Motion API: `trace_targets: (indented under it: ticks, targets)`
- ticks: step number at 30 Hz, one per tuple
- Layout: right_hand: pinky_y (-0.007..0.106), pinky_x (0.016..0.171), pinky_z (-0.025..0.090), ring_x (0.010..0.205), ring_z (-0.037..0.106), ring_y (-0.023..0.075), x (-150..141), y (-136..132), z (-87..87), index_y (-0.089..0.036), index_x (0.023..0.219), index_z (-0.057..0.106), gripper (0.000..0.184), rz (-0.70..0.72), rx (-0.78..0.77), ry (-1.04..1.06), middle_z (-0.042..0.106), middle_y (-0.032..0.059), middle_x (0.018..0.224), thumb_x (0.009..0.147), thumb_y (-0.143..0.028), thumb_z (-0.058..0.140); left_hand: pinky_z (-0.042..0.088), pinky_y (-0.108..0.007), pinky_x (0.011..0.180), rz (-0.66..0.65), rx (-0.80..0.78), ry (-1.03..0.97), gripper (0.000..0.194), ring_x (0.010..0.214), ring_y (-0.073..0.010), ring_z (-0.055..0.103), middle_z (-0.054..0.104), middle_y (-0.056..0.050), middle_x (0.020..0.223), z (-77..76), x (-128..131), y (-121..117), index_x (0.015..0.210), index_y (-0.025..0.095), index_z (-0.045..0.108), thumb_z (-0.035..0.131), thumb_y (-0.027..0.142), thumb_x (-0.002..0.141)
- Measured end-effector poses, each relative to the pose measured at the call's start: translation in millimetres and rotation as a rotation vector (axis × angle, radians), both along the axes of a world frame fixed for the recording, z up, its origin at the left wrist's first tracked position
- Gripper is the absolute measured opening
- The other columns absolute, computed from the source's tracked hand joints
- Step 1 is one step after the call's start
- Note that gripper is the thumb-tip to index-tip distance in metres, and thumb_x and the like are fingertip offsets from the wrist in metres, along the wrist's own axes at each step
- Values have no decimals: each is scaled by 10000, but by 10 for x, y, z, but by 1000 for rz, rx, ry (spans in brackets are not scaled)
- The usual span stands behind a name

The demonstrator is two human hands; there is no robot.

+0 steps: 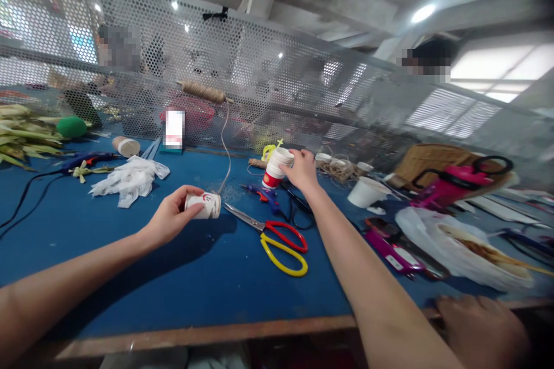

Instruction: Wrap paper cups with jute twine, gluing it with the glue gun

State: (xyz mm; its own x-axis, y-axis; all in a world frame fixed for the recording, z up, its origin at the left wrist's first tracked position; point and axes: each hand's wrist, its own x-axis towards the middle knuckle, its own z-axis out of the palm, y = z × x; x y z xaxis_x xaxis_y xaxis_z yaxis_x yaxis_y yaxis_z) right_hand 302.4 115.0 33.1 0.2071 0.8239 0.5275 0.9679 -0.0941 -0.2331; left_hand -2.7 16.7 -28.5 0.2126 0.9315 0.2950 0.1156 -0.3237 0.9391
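Note:
A small white printed paper cup, tilted on its side, is held in my left hand, thumb along its wall. Farther back, my right hand has its fingers around the upper part of a stack of paper cups, white above and red at the bottom. Between my arms lie scissors with one red and one yellow handle, their tips close to the cup. A blue glue gun rests just in front of the stack. Twine runs down from a spool and ends behind the left cup.
White crumpled cloth, another glue gun and husks lie left. At right are a white cup, a pink bottle, a purple device and a plastic bag. Another person's hand is lower right.

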Motion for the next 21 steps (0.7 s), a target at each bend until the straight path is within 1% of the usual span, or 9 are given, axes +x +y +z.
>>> trace_targets:
  ticks: [1, 2, 4, 6, 8, 12, 14, 18, 21]
  targets:
    - [393, 906, 339, 1146, 394, 319, 52, 64, 7, -112, 1216, 473, 564, -15, -74, -31, 347, 218, 1279, 691, -279, 594, 463, -270, 655, 0, -2, 7, 284, 718, -146, 581, 630, -53, 856, 1, -1, -2, 947, 151, 525, 547, 331, 728]
    - [378, 889, 355, 1115, 429, 314, 88, 119, 7, -104, 1201, 488, 567, -18, -116, -41, 372, 223, 1260, 677, -281, 612, 461, -269, 654, -1, -5, 12, 285, 717, -145, 579, 628, -52, 851, 1, -3, -3, 951, 150, 522, 543, 332, 733]
    - [341, 832, 395, 1005, 514, 283, 124, 196, 7, -82, 1143, 535, 521, -13, -165, -50, 473, 217, 1154, 667, -271, 626, 459, -269, 655, -6, -4, 17, 280, 717, -144, 574, 624, -52, 844, 2, -7, -3, 952, 148, 519, 534, 331, 740]
    - [318, 775, 420, 897, 561, 254, 137, 239, 27, -64, 1079, 571, 455, -12, -172, -56, 552, 192, 1021, 674, -267, 618, 458, -271, 649, -12, -4, 17, 277, 712, -143, 568, 621, -51, 840, 2, -10, 0, 952, 148, 517, 528, 329, 744]
    - [311, 742, 430, 841, 575, 241, 150, 260, 77, -61, 1042, 584, 419, -17, -171, -66, 580, 170, 945, 683, -275, 607, 458, -271, 643, -18, -8, 20, 280, 703, -141, 563, 618, -48, 833, -3, -12, 5, 953, 146, 512, 522, 334, 745]
    - [305, 726, 440, 819, 578, 230, 195, 280, 204, -72, 1035, 573, 413, -15, -157, -87, 580, 153, 931, 698, -309, 590, 453, -272, 661, -24, -7, 23, 304, 722, -145, 564, 611, -46, 848, -31, -16, 22, 966, 146, 506, 522, 357, 748]
    - [306, 732, 442, 816, 579, 226, 209, 293, 231, -79, 1027, 572, 399, -7, -160, -96, 574, 152, 942, 698, -304, 589, 449, -274, 672, -30, -9, 21, 311, 735, -149, 565, 609, -48, 866, -47, -17, 29, 972, 148, 505, 525, 363, 748]
    - [306, 729, 448, 807, 580, 226, 189, 321, 174, -86, 957, 587, 370, 10, -213, -88, 578, 133, 896, 644, -277, 638, 446, -274, 665, -38, -24, 12, 304, 727, -147, 561, 605, -40, 853, -55, -16, 26, 969, 152, 504, 524, 359, 747]
    - [308, 738, 451, 849, 570, 234, 140, 328, 77, -66, 996, 547, 484, 0, -209, -55, 556, 146, 940, 604, -321, 674, 445, -270, 655, -47, -37, 9, 299, 715, -143, 558, 602, -36, 840, -39, -14, 18, 969, 152, 499, 522, 350, 746]
